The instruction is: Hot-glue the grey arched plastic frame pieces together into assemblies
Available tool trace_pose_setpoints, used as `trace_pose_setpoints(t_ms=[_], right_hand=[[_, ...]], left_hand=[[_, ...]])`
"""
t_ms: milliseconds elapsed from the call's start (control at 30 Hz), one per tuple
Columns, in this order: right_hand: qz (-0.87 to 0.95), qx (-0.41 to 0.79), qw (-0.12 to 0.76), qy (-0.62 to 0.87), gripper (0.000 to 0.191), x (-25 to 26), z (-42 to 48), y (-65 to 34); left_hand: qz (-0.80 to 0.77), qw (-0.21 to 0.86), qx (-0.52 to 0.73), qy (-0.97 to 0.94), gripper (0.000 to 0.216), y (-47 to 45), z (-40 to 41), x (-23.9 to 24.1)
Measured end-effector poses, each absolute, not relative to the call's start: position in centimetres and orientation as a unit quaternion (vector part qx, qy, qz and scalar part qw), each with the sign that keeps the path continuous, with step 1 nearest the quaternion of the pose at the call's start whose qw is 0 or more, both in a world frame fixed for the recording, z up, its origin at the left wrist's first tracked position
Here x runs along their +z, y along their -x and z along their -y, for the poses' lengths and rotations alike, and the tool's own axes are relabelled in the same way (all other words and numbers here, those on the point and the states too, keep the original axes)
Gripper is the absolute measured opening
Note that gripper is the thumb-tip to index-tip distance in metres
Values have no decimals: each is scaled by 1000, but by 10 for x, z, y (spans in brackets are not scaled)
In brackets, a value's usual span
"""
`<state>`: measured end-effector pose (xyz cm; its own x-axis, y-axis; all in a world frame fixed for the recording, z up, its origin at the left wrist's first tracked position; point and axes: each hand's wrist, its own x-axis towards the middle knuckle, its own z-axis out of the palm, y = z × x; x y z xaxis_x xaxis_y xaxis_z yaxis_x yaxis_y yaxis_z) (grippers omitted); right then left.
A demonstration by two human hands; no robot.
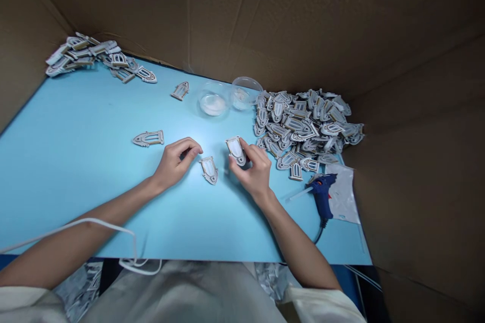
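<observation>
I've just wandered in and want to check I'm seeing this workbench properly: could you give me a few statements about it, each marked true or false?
1. The right hand holds an arched piece. True.
2. The left hand grips the glue gun. False: the glue gun lies to the right of the right hand; the left hand is near a loose piece on the table.
3. The left pile is the larger one. False: the right pile is larger.
4. Two clear containers stand toward the back of the table. True.
5. The tabletop is dark red. False: it is light blue.
</observation>
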<state>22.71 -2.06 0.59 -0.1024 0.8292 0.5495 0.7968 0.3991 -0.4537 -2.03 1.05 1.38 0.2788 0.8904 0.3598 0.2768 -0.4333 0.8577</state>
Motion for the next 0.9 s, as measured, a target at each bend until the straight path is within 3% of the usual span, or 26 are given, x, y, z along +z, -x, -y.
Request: trace_pose_setpoints(t_ms=[400,533,600,733,900], right_hand=[[794,76,289,530,45,11,33,-217],[824,130,175,522,41,23,42,-206],[821,133,112,544,52,30,43,-202],[815,108,49,568,91,38,44,-187],[868,77,-10,490,53,34,51,-168]], left_hand=[[-475,319,473,-670,18,22,-13,15],[-503,312,487,-642,18,23,-15,13],[-509,314,491,-633,19,23,-16,12],[-511,327,490,-626,21,23,-17,11],[-506,335,486,-629,24,26,-17,12]])
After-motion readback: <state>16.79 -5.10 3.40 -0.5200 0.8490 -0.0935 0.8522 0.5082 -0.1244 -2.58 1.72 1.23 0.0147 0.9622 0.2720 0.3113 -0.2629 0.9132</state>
